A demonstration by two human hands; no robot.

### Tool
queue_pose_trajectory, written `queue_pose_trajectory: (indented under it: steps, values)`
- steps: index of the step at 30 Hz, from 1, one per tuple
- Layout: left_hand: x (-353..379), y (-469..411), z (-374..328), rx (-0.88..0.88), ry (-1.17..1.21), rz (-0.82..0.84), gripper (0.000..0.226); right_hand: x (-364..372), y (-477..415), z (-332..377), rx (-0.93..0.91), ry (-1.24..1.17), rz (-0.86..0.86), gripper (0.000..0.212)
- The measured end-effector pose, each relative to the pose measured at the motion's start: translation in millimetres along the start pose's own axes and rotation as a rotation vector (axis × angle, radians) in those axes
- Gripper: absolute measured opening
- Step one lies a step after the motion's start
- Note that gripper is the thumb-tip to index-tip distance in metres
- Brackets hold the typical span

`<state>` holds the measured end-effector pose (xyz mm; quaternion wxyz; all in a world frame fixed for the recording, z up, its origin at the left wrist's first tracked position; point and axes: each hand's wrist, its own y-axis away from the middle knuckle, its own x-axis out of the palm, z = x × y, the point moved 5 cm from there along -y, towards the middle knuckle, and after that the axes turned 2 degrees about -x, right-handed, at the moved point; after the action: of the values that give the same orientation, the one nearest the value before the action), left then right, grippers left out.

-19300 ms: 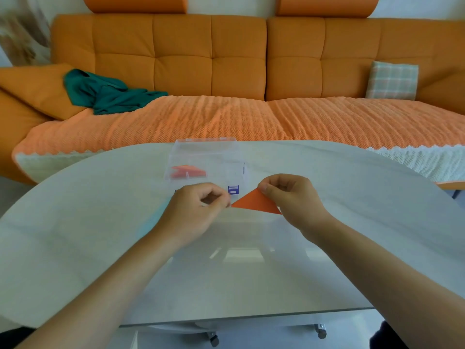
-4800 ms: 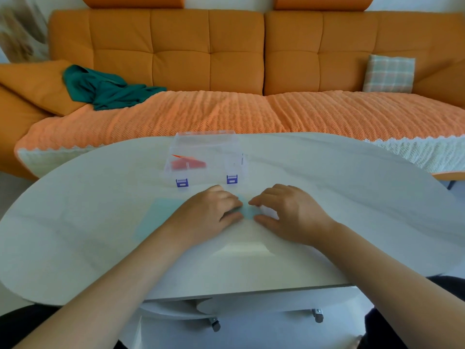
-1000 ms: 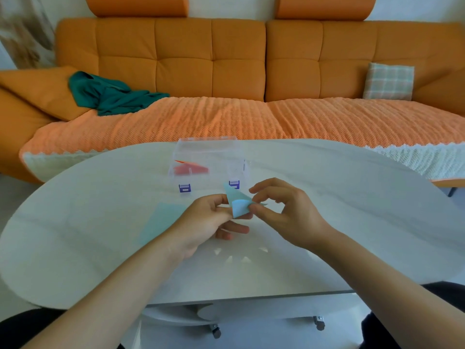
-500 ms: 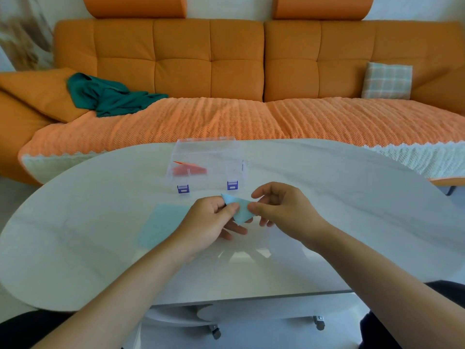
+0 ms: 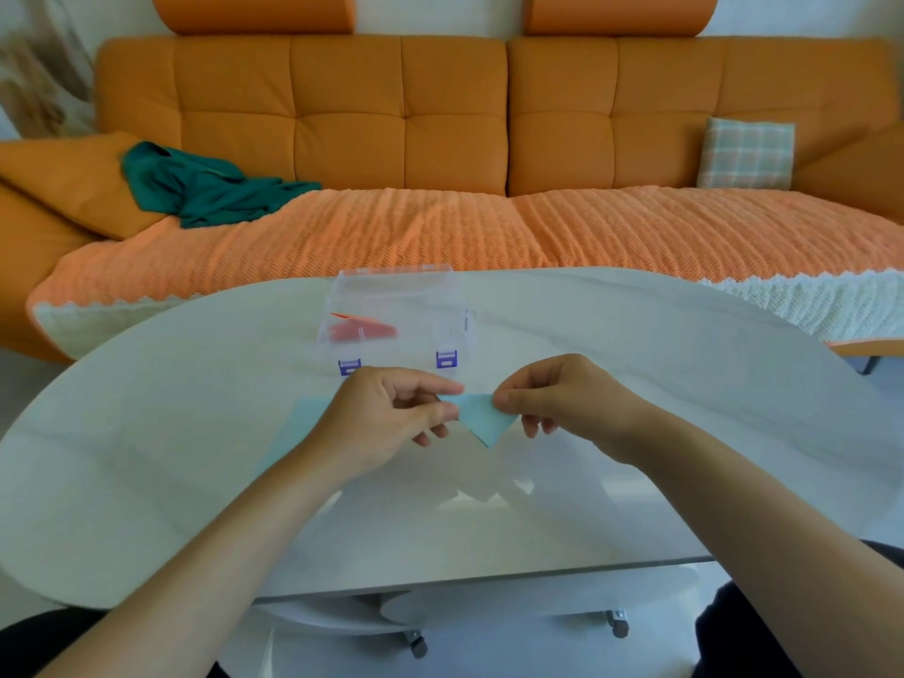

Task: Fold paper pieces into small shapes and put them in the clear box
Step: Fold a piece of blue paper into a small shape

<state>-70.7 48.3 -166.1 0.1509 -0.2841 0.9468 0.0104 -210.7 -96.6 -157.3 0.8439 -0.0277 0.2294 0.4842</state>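
The light-blue paper piece (image 5: 482, 418), which a second ago was a half-curled flap between the hands, is now pulled out into a flat triangle pointing down. It is held in the air above the white table (image 5: 685, 384), just in front of the clear box (image 5: 455, 315). The left hand (image 5: 386, 418) pinches its left corner between thumb and forefinger, and the right hand (image 5: 562, 398) pinches the right corner the same way, the other fingers loosely curled. This fold looks set, so probably another crease or the drop into the box comes next. The paper is thin and matte with crisp edges. The box is glossy plastic with blue latches and holds orange folded shapes (image 5: 364, 329). A second pale-blue sheet (image 5: 305, 415) lies flat beneath the left hand.
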Motion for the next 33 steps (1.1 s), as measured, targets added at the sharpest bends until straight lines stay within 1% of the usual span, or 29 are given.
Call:
queue_pose_trajectory:
  steps: [2, 4, 7, 8, 10, 12, 15, 17, 19, 21, 22, 24, 25, 31, 33]
  values:
    - [0.5, 0.0, 2.5, -0.021, -0.04, -0.001, 0.021, -2.0, -1.9, -1.1, 0.008, 0.049, 0.011, 0.009]
    - [3.3, 0.2, 6.2, -0.039, -0.106, 0.015, 0.016, -1.9, -4.8, -3.7, 0.01, 0.117, -0.013, 0.008]
    - [5.7, 0.0, 13.0, -0.06, -0.271, -0.002, 0.012, 3.5, -9.7, -9.9, 0.007, 0.228, -0.032, 0.008]
    - [6.6, 0.1, 13.8, -0.056, -0.34, -0.012, 0.011, 5.8, -11.5, -12.3, 0.004, 0.293, -0.034, 0.009]
    - [9.5, 0.4, 13.5, -0.036, -0.5, -0.02, 0.009, 11.1, -12.8, -13.5, -0.016, 0.513, -0.039, 0.012]
    - [13.3, 0.0, 13.1, -0.006, -0.615, -0.006, 0.008, 16.4, -13.0, -9.9, -0.083, 0.71, -0.066, 0.013]
    - [17.7, -1.5, 12.2, 0.061, -0.719, 0.008, 0.007, 21.2, -13.3, -5.9, -0.17, 0.801, -0.106, 0.01]
    - [18.7, -2.4, 10.4, 0.125, -0.767, -0.009, 0.007, 22.3, -13.3, -7.6, -0.195, 0.818, -0.125, 0.01]
    - [21.6, -2.5, 7.9, 0.261, -0.765, 0.005, 0.013, 22.3, -13.0, -9.8, -0.207, 0.809, -0.15, 0.012]
    - [29.2, -0.2, 7.0, 0.426, -0.746, 0.092, 0.026, 23.1, -12.6, -10.7, -0.213, 0.784, -0.163, 0.01]
    - [33.9, 1.9, 8.3, 0.47, -0.739, 0.149, 0.032, 23.9, -12.6, -11.0, -0.212, 0.768, -0.162, 0.008]
    - [41.2, 4.9, 11.8, 0.488, -0.765, 0.229, 0.04, 25.6, -13.3, -12.6, -0.205, 0.735, -0.141, 0.001]
    - [43.0, 5.8, 12.8, 0.489, -0.79, 0.246, 0.042, 26.1, -13.3, -13.2, -0.205, 0.713, -0.129, 0.002]
    - [47.1, 16.1, 9.1, 0.505, -0.898, 0.252, 0.046, 12.9, -12.1, -17.9, -0.156, 0.551, -0.016, 0.005]
    - [50.5, 19.4, 8.2, 0.492, -0.929, 0.25, 0.046, 7.3, -13.0, -18.1, -0.131, 0.514, 0.015, 0.009]
